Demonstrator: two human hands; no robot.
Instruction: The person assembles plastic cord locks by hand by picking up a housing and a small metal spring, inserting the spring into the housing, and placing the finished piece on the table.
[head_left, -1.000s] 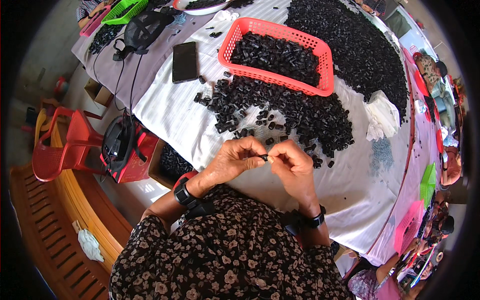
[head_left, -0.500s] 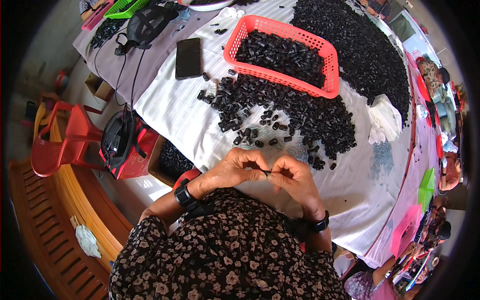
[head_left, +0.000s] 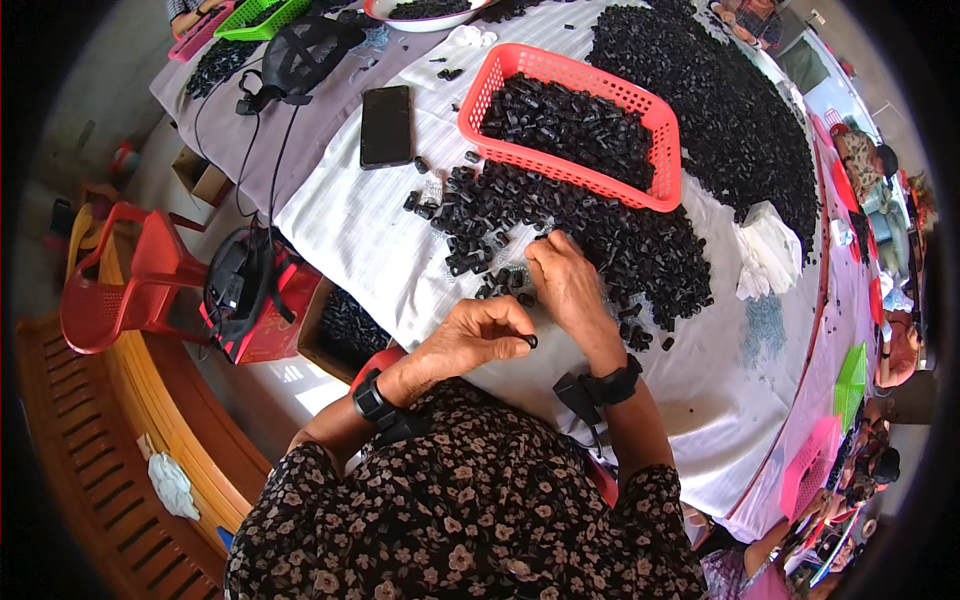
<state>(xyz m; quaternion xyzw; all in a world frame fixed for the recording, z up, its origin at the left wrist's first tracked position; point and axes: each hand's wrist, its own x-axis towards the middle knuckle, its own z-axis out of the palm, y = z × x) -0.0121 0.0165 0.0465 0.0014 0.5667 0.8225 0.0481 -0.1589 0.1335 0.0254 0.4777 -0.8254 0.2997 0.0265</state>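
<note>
My left hand [head_left: 468, 341] is pinched round a small black plastic piece [head_left: 530, 341], held just above the white cloth near my body. Farther forward, my right hand [head_left: 572, 292] hangs over the near side of a loose pile of small black plastic pieces [head_left: 640, 240]. Its fingers are bent and pressed together, with the fingertips turned away, so what they hold, if anything, is hidden. Beyond the pile stands a red perforated basket [head_left: 668, 190] filled with similar black pieces. Some small pale, shiny bits lie among the loose pieces beneath my right hand.
Left of the basket lies a black phone [head_left: 386, 127]; a black mesh cap [head_left: 312, 52] with cables is farther left. A large black heap [head_left: 740, 120] covers the far right. Nearby are crumpled white plastic [head_left: 770, 250] and tiny bluish pieces [head_left: 765, 328]. Other people sit around the table.
My hands have come apart. The right one has moved forward over the pile, while the left stays in place with the small black piece between its fingertips.
</note>
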